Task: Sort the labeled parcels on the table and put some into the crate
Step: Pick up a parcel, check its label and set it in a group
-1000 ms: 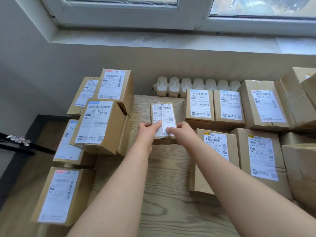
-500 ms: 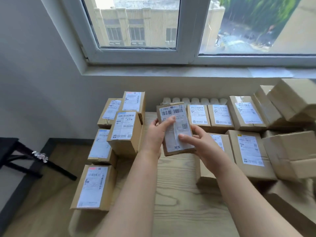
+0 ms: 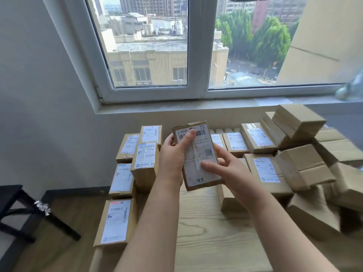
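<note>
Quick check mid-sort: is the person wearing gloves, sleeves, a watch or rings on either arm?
No. The left hand and right hand are bare, without gloves. The left forearm and right forearm are uncovered down to the frame's bottom edge; no sleeve or cuff shows. No watch, bracelet or ring is visible.

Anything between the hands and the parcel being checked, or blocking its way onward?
Nothing visible. The left hand grips the parcel at its left edge and the right hand pinches its lower right, holding it above the table. No crate shows in this view, so the path there cannot be judged.
</note>
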`<state>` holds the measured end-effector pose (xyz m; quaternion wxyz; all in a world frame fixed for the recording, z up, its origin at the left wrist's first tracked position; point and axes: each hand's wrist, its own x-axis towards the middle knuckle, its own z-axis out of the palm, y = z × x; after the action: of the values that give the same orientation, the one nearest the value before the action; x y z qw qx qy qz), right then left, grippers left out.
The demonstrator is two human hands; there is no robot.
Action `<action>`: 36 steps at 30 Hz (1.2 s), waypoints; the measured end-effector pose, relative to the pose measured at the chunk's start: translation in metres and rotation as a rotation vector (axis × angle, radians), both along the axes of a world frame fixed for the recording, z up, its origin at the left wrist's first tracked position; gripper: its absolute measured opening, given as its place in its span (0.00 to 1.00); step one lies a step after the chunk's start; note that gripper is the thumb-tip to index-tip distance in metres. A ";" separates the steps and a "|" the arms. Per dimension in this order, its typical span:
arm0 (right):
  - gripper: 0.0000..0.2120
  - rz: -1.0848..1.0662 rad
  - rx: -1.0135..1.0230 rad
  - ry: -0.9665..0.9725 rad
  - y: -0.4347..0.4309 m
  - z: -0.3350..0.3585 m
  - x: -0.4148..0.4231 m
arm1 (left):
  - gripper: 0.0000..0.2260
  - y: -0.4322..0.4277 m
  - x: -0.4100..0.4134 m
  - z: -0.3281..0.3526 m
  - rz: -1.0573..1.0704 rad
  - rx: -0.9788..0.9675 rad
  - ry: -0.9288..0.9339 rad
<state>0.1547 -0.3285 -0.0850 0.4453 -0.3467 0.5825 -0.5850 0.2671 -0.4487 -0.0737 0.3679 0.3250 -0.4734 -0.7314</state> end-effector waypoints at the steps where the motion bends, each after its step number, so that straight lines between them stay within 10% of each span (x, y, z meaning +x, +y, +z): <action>1: 0.32 -0.007 -0.015 0.006 0.002 0.005 0.000 | 0.22 0.002 0.000 0.004 0.003 -0.015 0.004; 32: 0.39 -0.102 -0.063 0.031 0.063 0.048 -0.086 | 0.20 0.070 -0.083 0.054 0.012 -0.069 -0.038; 36: 0.35 -0.332 -0.012 0.377 0.057 0.049 -0.086 | 0.27 0.067 -0.093 0.051 0.041 -0.074 -0.135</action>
<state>0.0691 -0.2718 -0.0363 0.2247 -0.3517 0.7008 -0.5785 0.1744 -0.3813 -0.0222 0.3617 0.3693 -0.5170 -0.6823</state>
